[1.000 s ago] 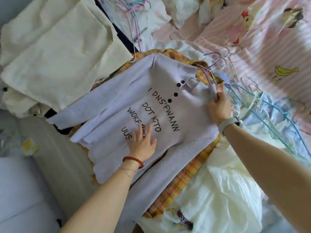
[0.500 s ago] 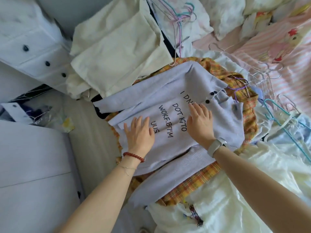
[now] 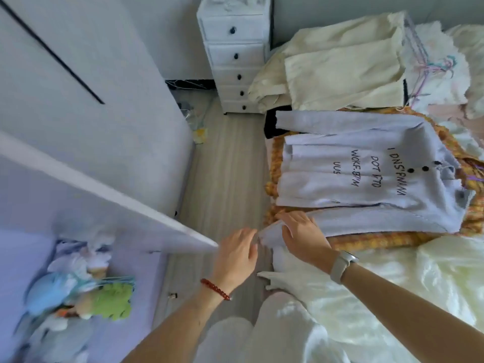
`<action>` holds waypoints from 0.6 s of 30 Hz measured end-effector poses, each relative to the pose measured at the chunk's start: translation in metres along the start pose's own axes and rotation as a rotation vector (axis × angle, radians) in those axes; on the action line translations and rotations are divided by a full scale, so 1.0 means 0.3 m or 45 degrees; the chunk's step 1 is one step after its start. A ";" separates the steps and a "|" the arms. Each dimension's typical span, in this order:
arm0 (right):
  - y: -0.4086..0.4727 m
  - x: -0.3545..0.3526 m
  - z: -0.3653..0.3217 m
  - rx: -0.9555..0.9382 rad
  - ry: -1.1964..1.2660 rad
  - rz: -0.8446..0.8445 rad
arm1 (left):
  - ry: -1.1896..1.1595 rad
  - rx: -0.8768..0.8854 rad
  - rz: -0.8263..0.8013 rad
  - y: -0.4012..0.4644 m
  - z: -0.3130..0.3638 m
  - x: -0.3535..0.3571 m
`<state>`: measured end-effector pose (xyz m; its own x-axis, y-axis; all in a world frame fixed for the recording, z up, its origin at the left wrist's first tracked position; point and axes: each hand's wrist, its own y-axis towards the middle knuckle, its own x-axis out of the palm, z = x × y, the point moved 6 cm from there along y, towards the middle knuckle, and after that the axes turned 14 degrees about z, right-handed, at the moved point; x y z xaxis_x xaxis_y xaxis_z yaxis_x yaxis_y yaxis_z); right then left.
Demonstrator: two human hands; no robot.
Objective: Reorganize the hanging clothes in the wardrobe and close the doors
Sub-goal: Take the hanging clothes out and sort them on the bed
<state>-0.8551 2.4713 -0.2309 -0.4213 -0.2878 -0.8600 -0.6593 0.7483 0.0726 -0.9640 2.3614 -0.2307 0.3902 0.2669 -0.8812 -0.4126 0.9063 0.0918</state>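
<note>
Hands: right hand (image 3: 301,233) grips sweater (image 3: 348,176) cuff, left hand (image 3: 237,255) relaxed beside; wardrobe door (image 3: 110,192) juts nearby.

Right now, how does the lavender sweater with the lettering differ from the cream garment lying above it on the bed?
The lavender sweater carries black lettering and dark buttons; the cream garment is plain. The sweater lies spread flat, while the cream garment is folded over and rumpled. Both hands touch only the sweater's sleeve end; nothing touches the cream garment. Both lie on the bed.

A home bedroom: clothes heaped on a bed (image 3: 432,284), a white drawer chest (image 3: 235,56), wardrobe door (image 3: 86,82).
</note>
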 end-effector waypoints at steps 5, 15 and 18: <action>-0.184 0.180 -0.488 -0.462 0.101 -0.239 | 0.141 -0.347 0.230 -0.425 -0.328 -0.291; -0.446 0.490 -1.521 -1.295 0.306 -0.454 | 0.513 -1.109 0.895 -1.204 -0.758 -0.986; -0.549 0.548 -1.787 -1.483 0.377 -0.487 | 0.655 -1.343 1.059 -1.427 -0.825 -1.162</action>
<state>-1.1496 1.9805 -0.1134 -0.1063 -0.6046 -0.7894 -0.8631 -0.3381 0.3752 -1.1273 1.7993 -0.0777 -0.5036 0.2359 -0.8311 -0.8633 -0.1731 0.4740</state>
